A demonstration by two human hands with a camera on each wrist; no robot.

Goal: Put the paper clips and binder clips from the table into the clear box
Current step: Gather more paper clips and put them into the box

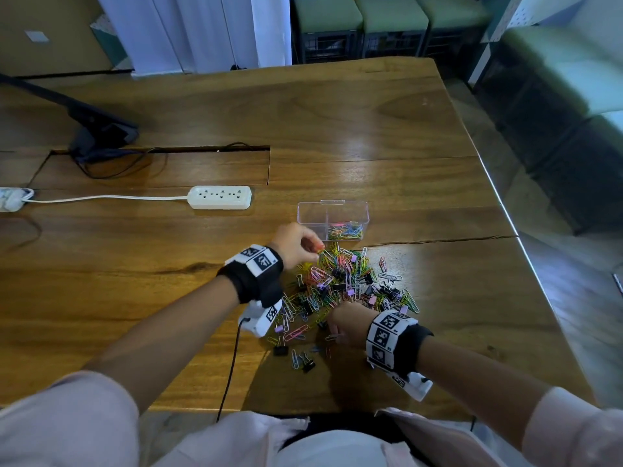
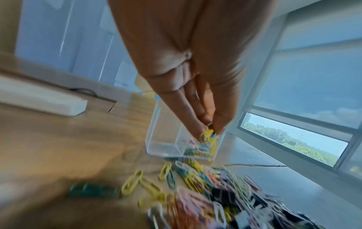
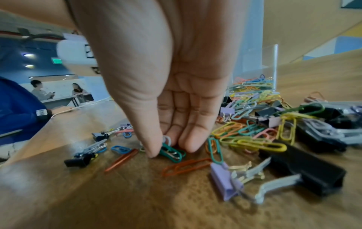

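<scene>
A heap of coloured paper clips and black and lilac binder clips (image 1: 344,288) lies on the wooden table (image 1: 371,136). Behind it stands the clear box (image 1: 333,220), divided in two, with paper clips in its right part. My left hand (image 1: 296,246) hovers at the heap's far left edge, just in front of the box, pinching a small bunch of paper clips (image 2: 209,137). My right hand (image 1: 350,323) is down on the heap's near side, thumb and fingers pinching a green paper clip (image 3: 172,152) against the table.
A white power strip (image 1: 219,197) with its cord lies left of the box. A black monitor stand (image 1: 101,133) and cables sit at the back left. The table's right edge (image 1: 505,210) runs close to the heap. People stand far off in the right wrist view.
</scene>
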